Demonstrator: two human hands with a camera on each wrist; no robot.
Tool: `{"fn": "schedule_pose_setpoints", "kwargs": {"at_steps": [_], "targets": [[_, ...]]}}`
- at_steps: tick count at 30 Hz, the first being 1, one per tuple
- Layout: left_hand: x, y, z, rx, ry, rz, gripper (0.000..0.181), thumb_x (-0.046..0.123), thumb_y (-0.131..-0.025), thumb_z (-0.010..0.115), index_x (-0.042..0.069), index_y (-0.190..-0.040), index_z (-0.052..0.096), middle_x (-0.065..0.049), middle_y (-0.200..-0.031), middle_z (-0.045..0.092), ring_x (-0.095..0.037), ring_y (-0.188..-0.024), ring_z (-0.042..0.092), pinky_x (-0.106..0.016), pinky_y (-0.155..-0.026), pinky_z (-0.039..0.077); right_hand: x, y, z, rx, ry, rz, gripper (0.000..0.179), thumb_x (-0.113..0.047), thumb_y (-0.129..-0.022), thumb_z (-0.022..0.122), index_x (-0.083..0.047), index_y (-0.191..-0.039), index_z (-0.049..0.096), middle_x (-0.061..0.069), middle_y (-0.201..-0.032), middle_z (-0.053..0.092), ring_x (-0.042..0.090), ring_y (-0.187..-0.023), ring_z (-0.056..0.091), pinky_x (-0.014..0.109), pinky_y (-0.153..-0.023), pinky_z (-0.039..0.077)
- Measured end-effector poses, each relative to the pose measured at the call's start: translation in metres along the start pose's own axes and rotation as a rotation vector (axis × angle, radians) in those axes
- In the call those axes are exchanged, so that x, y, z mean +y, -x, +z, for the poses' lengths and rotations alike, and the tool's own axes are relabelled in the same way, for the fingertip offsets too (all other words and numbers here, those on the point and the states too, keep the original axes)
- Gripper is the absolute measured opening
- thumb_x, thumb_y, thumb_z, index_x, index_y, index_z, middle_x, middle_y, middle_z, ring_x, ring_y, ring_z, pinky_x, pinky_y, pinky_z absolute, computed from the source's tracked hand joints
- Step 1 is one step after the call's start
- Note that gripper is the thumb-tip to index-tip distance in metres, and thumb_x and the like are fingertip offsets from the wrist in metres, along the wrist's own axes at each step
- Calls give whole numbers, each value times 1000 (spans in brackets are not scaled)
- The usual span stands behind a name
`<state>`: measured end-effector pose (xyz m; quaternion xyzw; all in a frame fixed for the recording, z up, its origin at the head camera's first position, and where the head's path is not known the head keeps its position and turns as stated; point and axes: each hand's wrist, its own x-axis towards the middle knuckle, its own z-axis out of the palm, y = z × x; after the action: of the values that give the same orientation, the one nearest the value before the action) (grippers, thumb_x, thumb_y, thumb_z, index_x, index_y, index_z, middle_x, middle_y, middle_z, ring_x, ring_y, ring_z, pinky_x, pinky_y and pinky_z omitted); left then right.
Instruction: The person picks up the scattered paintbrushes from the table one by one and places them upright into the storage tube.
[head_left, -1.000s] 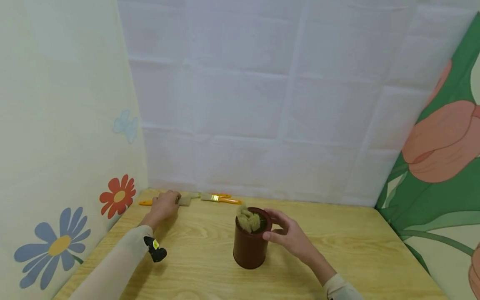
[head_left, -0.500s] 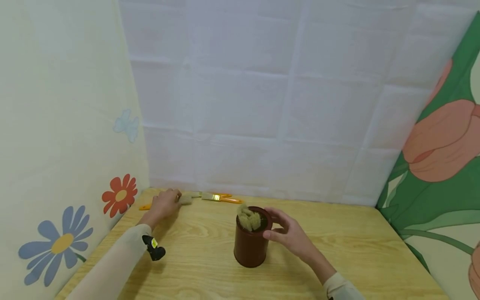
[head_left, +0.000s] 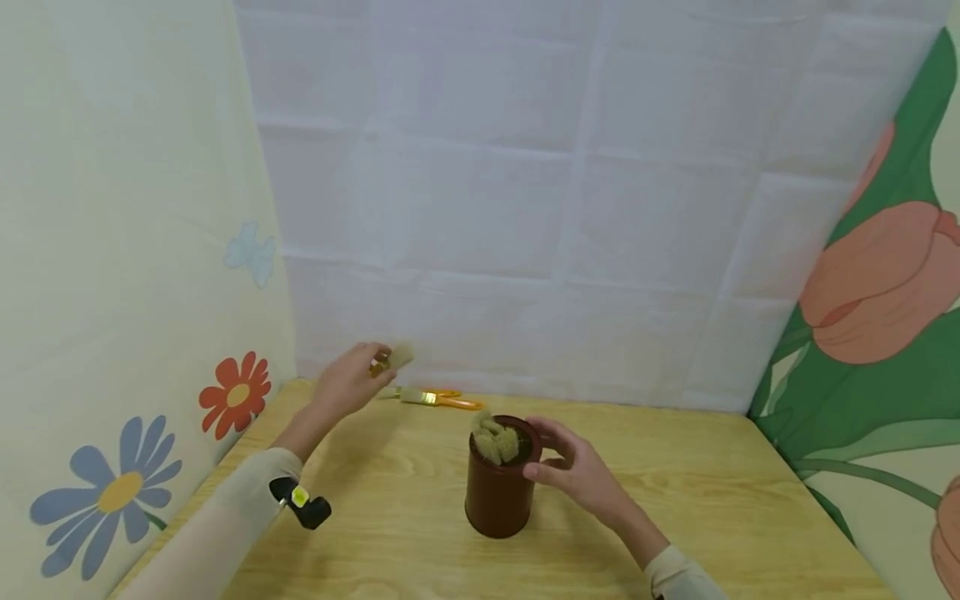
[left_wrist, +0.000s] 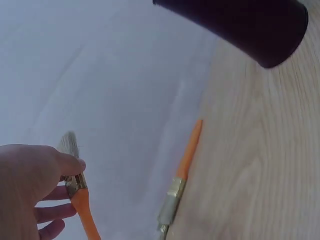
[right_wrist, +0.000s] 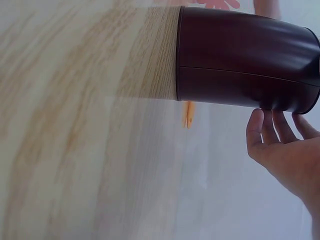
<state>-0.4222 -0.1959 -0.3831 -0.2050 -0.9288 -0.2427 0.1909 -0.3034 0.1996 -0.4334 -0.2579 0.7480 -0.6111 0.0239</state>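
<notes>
My left hand [head_left: 343, 385] pinches a paintbrush [left_wrist: 84, 212] by its metal ferrule, above the far left of the table. Its pale bristles point up, and the orange handle hangs below the fingers in the left wrist view. A dark brown cylindrical holder [head_left: 498, 500] stands upright on the table. Pale bristle heads [head_left: 497, 442] of several brushes stick out of its mouth. Around the holder's upper right side lies my right hand [head_left: 588, 479], thumb at the front by the rim and fingers behind. In the right wrist view those fingertips touch the holder's wall.
Two more orange-handled paintbrushes [head_left: 438, 400] lie at the table's back edge, against the white cloth backdrop [head_left: 480, 208]. A flower-printed cloth [head_left: 120, 250] borders the left side, and a tulip-printed one [head_left: 885, 283] the right. The table [head_left: 637, 550] has a light wood grain.
My left hand has lifted the paintbrush off the table, up and a little to the right, and its bristles have tilted upward. The right hand and holder have stayed in place.
</notes>
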Motion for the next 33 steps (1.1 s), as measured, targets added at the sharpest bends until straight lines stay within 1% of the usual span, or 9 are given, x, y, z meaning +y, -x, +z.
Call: {"fn": "schedule_pose_setpoints", "kwargs": {"at_steps": [3, 7, 12, 16, 20, 22, 24, 28, 33], "targets": [[33, 4, -7, 61, 100, 31, 46, 29, -98, 73, 3, -134, 60, -13, -120, 65, -29, -99, 64, -48, -74, 55, 0, 3, 1, -3, 2, -9, 62, -12, -97, 74, -15, -152, 46, 7, -146, 53, 27, -131, 50, 46, -99, 48], [79, 12, -16, 145, 265, 111, 44, 27, -95, 77, 5, -129, 62, -8, -116, 66, -23, -96, 65, -42, -74, 56, 0, 7, 1, -5, 6, -19, 63, -12, -97, 74, -13, -153, 46, 7, -145, 53, 28, -130, 50, 46, -99, 49], [132, 27, -32, 243, 573, 154, 37, 25, -92, 80, 12, -121, 63, -1, -108, 65, -15, -96, 65, -33, -81, 57, -3, 7, 2, -2, -10, -24, 63, -14, -96, 74, -13, -153, 46, 8, -145, 53, 28, -130, 51, 44, -97, 50], [161, 45, -39, 340, 819, 203, 35, 13, -90, 81, 8, -117, 61, -6, -106, 66, -21, -97, 66, -37, -83, 57, -5, 5, 6, -29, -29, -19, 64, -15, -97, 74, -12, -154, 44, 7, -145, 53, 28, -131, 50, 45, -98, 50], [175, 57, -36, 387, 952, 265, 37, 0, -89, 78, 3, -118, 56, -11, -108, 64, -29, -99, 67, -40, -84, 57, -4, 4, 11, -46, -27, -21, 63, -16, -97, 73, -13, -153, 45, 5, -145, 54, 26, -131, 50, 46, -99, 48], [177, 59, -30, 374, 981, 284, 38, -2, -89, 77, 2, -119, 55, -12, -109, 63, -32, -100, 66, -41, -85, 56, -4, 4, 13, -42, -25, -26, 62, -16, -97, 73, -14, -153, 46, 4, -144, 54, 26, -131, 50, 45, -99, 48], [178, 59, -21, 336, 992, 284, 38, -1, -90, 77, 3, -121, 54, -12, -111, 62, -32, -102, 66, -41, -87, 56, -4, 4, 13, -38, -18, -34, 62, -15, -97, 73, -14, -153, 46, 5, -144, 54, 26, -131, 50, 45, -99, 49], [175, 60, -4, 239, 950, 222, 42, 8, -92, 78, 7, -124, 52, -10, -113, 62, -26, -105, 66, -39, -88, 56, -5, 4, 13, -32, -7, -40, 61, -15, -97, 73, -15, -153, 47, 5, -144, 55, 27, -130, 51, 45, -98, 49], [173, 61, 8, 145, 803, 129, 51, 20, -94, 77, 16, -136, 47, -4, -112, 62, -18, -103, 65, -39, -90, 54, -6, 4, 14, -42, -18, -21, 60, -16, -98, 72, -19, -152, 47, 4, -145, 54, 26, -131, 50, 44, -99, 49]]}}
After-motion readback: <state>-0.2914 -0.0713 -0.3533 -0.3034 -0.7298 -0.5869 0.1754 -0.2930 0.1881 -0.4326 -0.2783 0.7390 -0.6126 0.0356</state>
